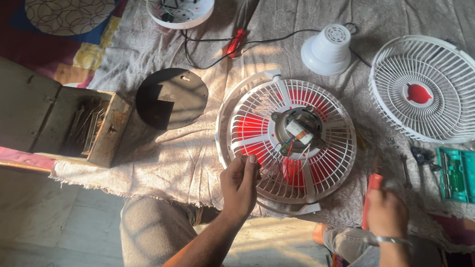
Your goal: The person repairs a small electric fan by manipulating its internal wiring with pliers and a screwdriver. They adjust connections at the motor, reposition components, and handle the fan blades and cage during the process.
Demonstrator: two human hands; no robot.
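Just beyond the left hand (pixel 239 182), whose grip is pinched shut on thin wires (pixel 272 166), the rear fan guard (pixel 286 141) is laid flat on the cloth-covered bed (pixel 187 163), with the red blades (pixel 249 130) showing through its white ribs and the bare motor (pixel 299 129) at its middle. To the right of that grip, a red-handled screwdriver (pixel 371 192) is held upright in the closed fist of the right hand (pixel 386 214). The wires are judged soft and easily torn loose, so they are best taken near their ends with light pressure; the guard looks light but springy plastic, and is better held by its rim than by the thin ribs. Farther right of the screwdriver grip, a green tool case (pixel 464 176) and the front guard (pixel 433 89) are seen; far left of the wire grip, an open metal toolbox (pixel 88 126) is set.
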